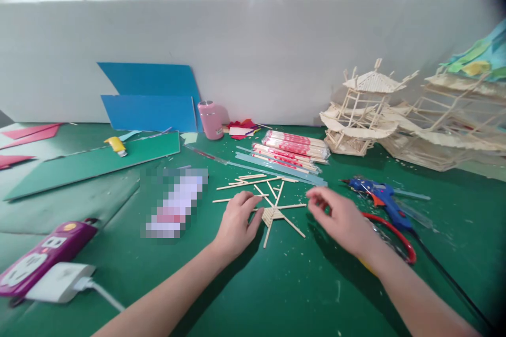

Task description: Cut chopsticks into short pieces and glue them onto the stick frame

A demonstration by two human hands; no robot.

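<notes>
A star-shaped frame of thin wooden sticks (pixel 272 214) lies on the green table, its spokes meeting in the middle. Short sticks fill part of two gaps between the spokes on the near side. My left hand (pixel 237 219) rests at its left side, thumb and fingers closed about a spoke there. Just past the right-hand spoke hovers my right hand (pixel 336 216), its fingers curled with a gap to the thumb; nothing shows between them. Loose sticks (pixel 241 184) lie beyond the frame. A blue hot glue gun (pixel 379 195) lies right of my right hand, near red-handled scissors (pixel 407 245).
Wrapped stick bundles (pixel 294 146) and pale blue strips (pixel 276 166) lie behind the loose sticks. A pink bottle (pixel 211 120) stands near the grey partition (pixel 256 58). Stick-built pavilion models (pixel 363 116) stand back right. A purple power strip (pixel 51 253) with a white charger is at left.
</notes>
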